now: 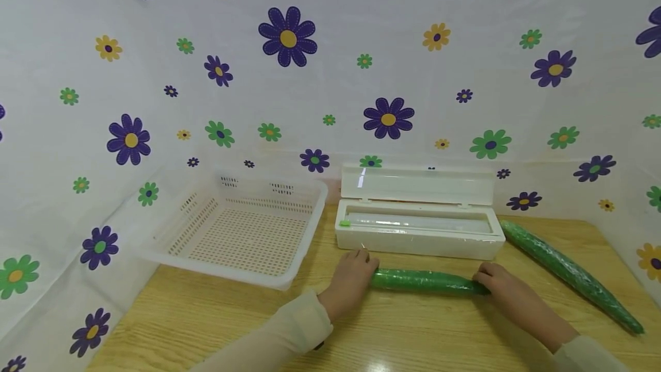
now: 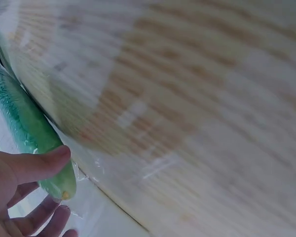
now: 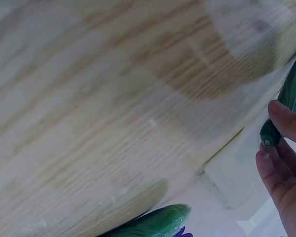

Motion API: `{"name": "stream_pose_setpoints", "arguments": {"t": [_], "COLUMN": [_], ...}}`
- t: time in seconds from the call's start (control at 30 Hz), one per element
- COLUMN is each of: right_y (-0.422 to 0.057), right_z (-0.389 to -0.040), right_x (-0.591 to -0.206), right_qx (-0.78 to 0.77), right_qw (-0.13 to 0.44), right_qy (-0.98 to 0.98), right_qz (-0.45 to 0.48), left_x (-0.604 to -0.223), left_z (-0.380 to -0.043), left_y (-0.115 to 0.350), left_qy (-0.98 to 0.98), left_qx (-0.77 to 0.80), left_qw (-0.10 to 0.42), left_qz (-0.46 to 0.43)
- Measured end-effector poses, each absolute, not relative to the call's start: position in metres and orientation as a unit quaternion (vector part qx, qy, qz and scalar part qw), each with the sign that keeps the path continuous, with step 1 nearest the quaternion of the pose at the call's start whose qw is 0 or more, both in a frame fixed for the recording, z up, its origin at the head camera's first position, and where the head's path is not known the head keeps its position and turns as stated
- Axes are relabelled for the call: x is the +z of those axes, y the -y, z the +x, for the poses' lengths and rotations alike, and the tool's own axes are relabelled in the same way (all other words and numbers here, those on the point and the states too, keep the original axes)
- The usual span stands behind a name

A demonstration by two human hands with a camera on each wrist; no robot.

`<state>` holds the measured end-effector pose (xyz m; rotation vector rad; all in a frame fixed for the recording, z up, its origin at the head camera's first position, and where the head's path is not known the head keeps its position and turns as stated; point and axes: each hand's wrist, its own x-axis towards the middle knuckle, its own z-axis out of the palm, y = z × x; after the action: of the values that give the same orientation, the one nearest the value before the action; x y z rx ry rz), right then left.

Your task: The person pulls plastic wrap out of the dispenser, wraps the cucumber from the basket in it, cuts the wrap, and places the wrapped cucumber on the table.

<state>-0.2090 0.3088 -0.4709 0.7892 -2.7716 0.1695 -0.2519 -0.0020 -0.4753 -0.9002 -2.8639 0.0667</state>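
Observation:
A green cucumber in clear film lies crosswise on the wooden table, one end at each hand. My left hand holds its left end; in the left wrist view the thumb lies over the pale tip of the cucumber, fingers beneath. Its darker right end is pinched by my right hand; the right wrist view shows thumb and fingers around the tip of the cucumber. Loose clear film shows near the left end. Just behind stands a white cling film box with its lid raised and a roll inside.
Another film-wrapped cucumber lies slanted at the right of the wooden table. To the left is a white perforated plastic basket. A white flower-patterned sheet hangs behind and at the sides.

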Motion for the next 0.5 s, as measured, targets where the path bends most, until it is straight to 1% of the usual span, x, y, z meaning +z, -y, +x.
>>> {"name": "stream_pose_setpoints", "arguments": {"t": [0.13,0.37,0.5], "right_y": [-0.3080,-0.3067,-0.3100], "right_z": [-0.2084,-0.2090,-0.2112], "right_x": [-0.4710,-0.4692,-0.4696], "right_qx": [0.033,0.040,0.069], "right_qw": [0.124,0.088,0.097], "right_qy": [0.958,0.964,0.959], "right_qz": [0.258,0.246,0.259], "left_x": [-0.4757,-0.4786,-0.4791], "left_z": [-0.2508,-0.2510,-0.2526], "left_y": [0.0008,0.0019,0.0020], "left_qy": [0.958,0.958,0.957], "left_qx": [0.011,-0.003,-0.020], "left_qw": [0.066,0.056,0.057], "left_qz": [-0.280,-0.281,-0.283]}}
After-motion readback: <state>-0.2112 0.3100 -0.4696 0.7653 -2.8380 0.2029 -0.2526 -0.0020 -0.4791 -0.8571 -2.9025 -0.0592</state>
